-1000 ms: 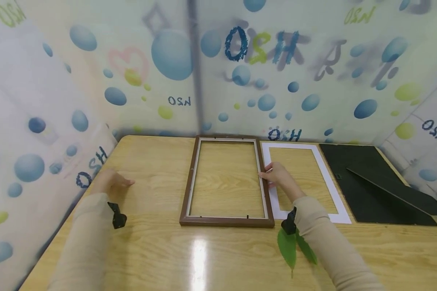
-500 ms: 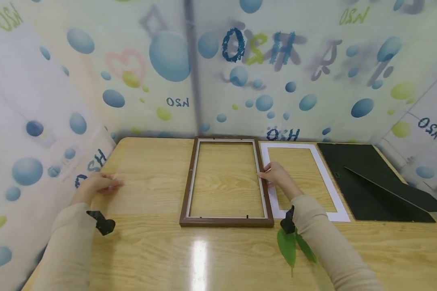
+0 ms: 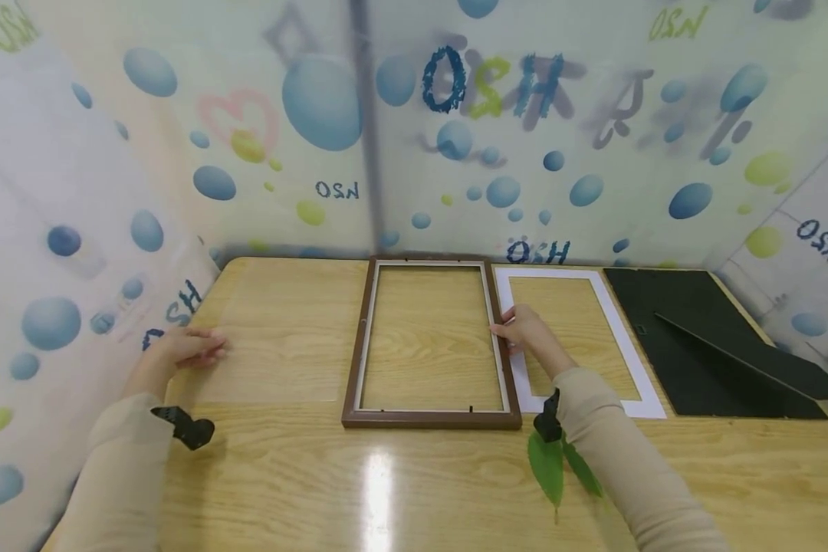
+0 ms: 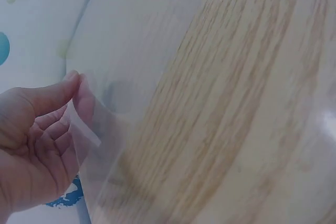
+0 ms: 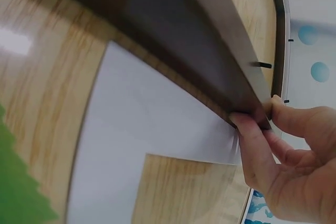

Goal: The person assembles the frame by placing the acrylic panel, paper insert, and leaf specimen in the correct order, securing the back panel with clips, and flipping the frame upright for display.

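Observation:
My left hand (image 3: pixel 185 349) pinches the left edge of a clear plastic sheet (image 3: pixel 283 368) between thumb and fingers. In the left wrist view the sheet (image 4: pixel 142 30) shows a bent edge at the fingertips, with the wood grain seen through it. To the right lies a brown picture frame (image 3: pixel 431 419), its inner side up, with small black tabs along the rim. My right hand (image 3: pixel 530 333) grips the frame's right side, thumb on the inner rim and fingers along the outer wall, as the right wrist view shows.
A white mat board (image 3: pixel 548 273) lies just right of the frame. Beyond it is a black backing board (image 3: pixel 669 360) with its stand raised. Green leaves (image 3: pixel 545 464) lie in front, partly under the right forearm. Patterned walls (image 3: pixel 248 215) border the wooden table (image 3: pixel 283 475).
My left hand has moved left toward the table's left edge and now pinches the clear sheet's edge. The right hand and the frame have stayed in place.

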Demonstrator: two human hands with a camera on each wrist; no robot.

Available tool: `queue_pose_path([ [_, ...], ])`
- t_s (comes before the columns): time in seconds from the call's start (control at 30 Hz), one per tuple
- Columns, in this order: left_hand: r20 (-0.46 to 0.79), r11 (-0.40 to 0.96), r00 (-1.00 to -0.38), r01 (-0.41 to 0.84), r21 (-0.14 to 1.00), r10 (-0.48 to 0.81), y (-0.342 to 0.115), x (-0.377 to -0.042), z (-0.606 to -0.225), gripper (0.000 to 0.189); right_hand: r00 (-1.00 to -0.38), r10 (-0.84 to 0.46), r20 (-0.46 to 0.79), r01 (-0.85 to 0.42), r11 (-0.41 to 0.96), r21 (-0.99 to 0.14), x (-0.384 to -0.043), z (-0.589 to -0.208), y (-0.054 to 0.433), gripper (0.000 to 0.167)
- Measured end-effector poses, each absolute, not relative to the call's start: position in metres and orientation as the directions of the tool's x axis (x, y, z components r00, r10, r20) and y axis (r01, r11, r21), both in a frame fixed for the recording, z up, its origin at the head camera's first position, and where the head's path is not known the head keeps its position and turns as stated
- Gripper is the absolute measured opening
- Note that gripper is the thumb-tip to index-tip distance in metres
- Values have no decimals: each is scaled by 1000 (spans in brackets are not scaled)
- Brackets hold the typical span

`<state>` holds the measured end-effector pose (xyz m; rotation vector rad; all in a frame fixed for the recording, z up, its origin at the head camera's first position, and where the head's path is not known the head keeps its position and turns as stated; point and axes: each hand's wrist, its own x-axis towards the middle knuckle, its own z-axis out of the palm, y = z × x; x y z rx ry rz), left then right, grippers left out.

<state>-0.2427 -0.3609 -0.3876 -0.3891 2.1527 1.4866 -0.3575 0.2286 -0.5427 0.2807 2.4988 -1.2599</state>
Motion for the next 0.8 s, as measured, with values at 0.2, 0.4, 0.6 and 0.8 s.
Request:
queue_pose_path([
  [0.2,-512,279,-851,-466,840,120,-367,-235,-387,11,-921,27,-388,335,560,-758,-409,-612,253,70],
  [0.4,-508,214,-852,-477,852,126,-370,-228,-390,18,-920,15,-392,333,556,-761,-443,-662,267,74],
  [0.6,-496,132,-854,-479,868,160,-373,-226,-394,15,-929,15,-369,313,563,-765,-414,-625,258,77],
  [0.8,-468,23,-862,-473,881,193,-375,-224,-397,19,-943,-36,-332,254,569,-782,-341,-528,227,60],
])
